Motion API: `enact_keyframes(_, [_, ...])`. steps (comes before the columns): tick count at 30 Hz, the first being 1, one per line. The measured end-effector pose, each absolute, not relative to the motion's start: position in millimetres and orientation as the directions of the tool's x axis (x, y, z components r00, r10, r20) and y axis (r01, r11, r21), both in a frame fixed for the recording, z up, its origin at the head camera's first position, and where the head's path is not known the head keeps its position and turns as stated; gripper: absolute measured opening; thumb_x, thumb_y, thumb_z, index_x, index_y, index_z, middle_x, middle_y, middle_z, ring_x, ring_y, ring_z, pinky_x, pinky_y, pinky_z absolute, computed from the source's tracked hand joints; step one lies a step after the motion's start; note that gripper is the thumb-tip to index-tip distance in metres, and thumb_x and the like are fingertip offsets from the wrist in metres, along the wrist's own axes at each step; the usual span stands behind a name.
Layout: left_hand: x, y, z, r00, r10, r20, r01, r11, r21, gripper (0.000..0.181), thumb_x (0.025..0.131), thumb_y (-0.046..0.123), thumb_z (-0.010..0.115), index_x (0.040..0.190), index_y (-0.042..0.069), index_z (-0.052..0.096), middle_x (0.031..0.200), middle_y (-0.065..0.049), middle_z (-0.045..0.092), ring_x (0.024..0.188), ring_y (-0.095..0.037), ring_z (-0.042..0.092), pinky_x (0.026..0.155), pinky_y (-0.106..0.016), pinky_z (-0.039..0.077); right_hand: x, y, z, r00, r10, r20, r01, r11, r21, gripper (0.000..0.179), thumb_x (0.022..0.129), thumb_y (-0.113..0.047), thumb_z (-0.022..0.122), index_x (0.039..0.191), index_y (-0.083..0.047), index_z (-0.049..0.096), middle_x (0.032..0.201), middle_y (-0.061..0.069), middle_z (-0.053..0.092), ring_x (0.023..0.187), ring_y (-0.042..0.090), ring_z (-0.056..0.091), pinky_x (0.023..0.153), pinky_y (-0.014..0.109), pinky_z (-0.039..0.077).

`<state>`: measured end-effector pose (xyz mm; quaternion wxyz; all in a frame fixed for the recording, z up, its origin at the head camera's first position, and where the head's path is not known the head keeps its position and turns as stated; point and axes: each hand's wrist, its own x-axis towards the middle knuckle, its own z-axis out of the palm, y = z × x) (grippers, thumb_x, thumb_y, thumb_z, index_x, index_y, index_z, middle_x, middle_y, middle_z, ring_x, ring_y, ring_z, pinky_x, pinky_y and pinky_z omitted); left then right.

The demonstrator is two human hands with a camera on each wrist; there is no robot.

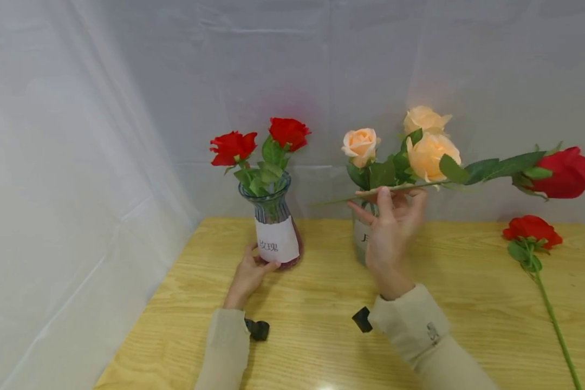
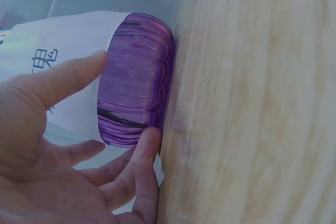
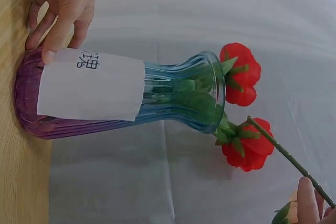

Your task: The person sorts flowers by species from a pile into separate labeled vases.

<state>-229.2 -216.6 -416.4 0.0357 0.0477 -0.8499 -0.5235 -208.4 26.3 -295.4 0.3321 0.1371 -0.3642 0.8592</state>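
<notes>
My left hand holds the base of a blue-to-purple glass vase, its thumb on the front and fingers round the side. The vase stands upright with a white paper label and two red roses in it. My right hand pinches the stem of another red rose, held almost level. Its bloom points right and its bare stem end points left toward the vase. In the right wrist view, that stem overlaps a red bloom beyond the vase's rim.
Behind my right hand stands a second labelled glass vase with peach roses. One more red rose lies on the wooden table at the right. A pale grey sheet hangs at the back and left.
</notes>
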Motion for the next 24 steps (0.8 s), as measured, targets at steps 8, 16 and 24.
enact_keyframes(8, [-230, -218, -418, -0.994, -0.113, 0.005, -0.047, 0.456, 0.889, 0.074, 0.090, 0.011, 0.074, 0.148, -0.009, 0.032, 0.113, -0.031, 0.062, 0.100, -0.034, 0.057, 0.081, -0.038, 0.044, -216, 9, -287, -0.722, 0.436, 0.538, -0.692, -0.470, -0.548, 0.020, 0.102, 0.008, 0.048, 0.121, 0.009, 0.043, 0.104, 0.021, 0.055, 0.084, 0.029, 0.068, 0.074, 0.046, 0.059])
enact_keyframes(16, [-229, -219, -417, -0.994, -0.111, 0.007, -0.045, 0.460, 0.887, 0.073, 0.089, 0.010, 0.074, 0.147, -0.009, 0.033, 0.112, -0.032, 0.062, 0.099, -0.035, 0.059, 0.080, -0.039, 0.046, -222, -11, -281, -0.733, 0.371, 0.571, -0.680, -0.441, -0.586, 0.020, 0.102, 0.008, 0.050, 0.121, 0.005, 0.047, 0.094, 0.011, 0.060, 0.086, 0.023, 0.070, 0.078, 0.045, 0.058])
enact_keyframes(24, [-231, -219, -419, -0.993, -0.116, -0.009, -0.060, 0.448, 0.892, 0.075, 0.090, 0.010, 0.074, 0.148, -0.010, 0.031, 0.114, -0.032, 0.062, 0.101, -0.036, 0.059, 0.081, -0.040, 0.047, -234, -26, -277, -0.759, 0.284, 0.585, -0.650, -0.361, -0.668, 0.013, 0.104, 0.005, 0.047, 0.116, 0.000, 0.050, 0.099, 0.011, 0.062, 0.090, 0.026, 0.069, 0.079, 0.043, 0.058])
